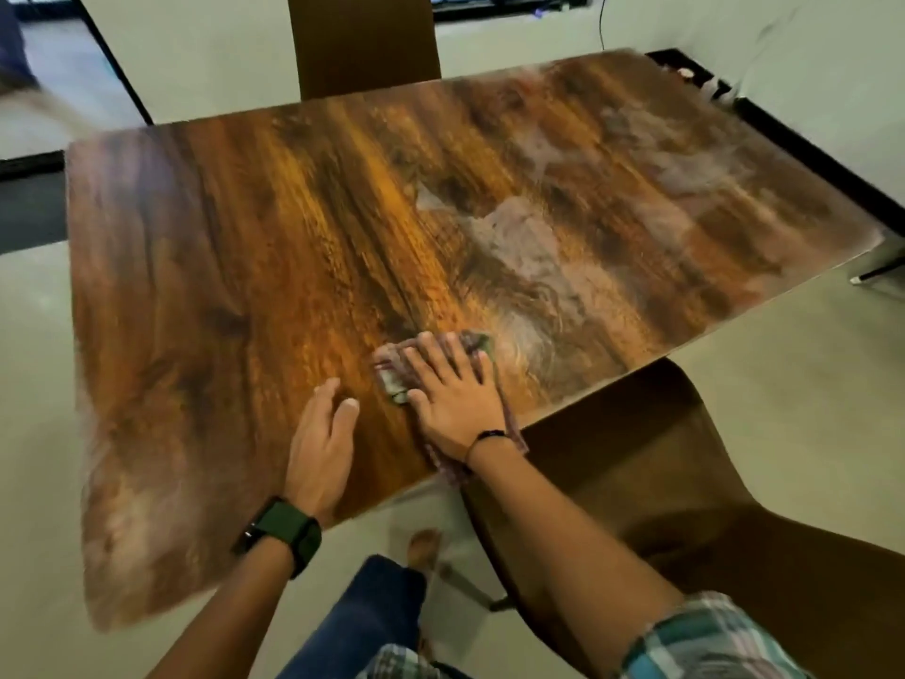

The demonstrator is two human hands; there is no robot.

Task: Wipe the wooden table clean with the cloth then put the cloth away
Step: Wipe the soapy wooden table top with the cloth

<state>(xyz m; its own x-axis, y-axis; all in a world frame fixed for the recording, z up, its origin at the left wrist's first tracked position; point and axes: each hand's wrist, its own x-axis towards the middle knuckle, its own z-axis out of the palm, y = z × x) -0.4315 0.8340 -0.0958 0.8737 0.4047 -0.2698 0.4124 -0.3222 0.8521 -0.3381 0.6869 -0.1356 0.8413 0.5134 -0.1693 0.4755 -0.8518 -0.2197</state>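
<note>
The wooden table (235,267) fills most of the head view, its brown grained top carrying pale dusty smears in the middle and toward the far right. A chequered cloth (392,374) lies flat near the table's front edge. My right hand (455,394) presses on the cloth with fingers spread, covering most of it; a cloth end hangs over the edge by my wrist. My left hand (321,443) rests flat on the bare wood just left of the cloth, holding nothing. The frame is motion-blurred.
A brown chair (651,458) stands at the near right, tucked against the table's edge. Another brown chair back (362,41) rises behind the far side. Pale floor surrounds the table; a wall with a dark skirting runs along the right.
</note>
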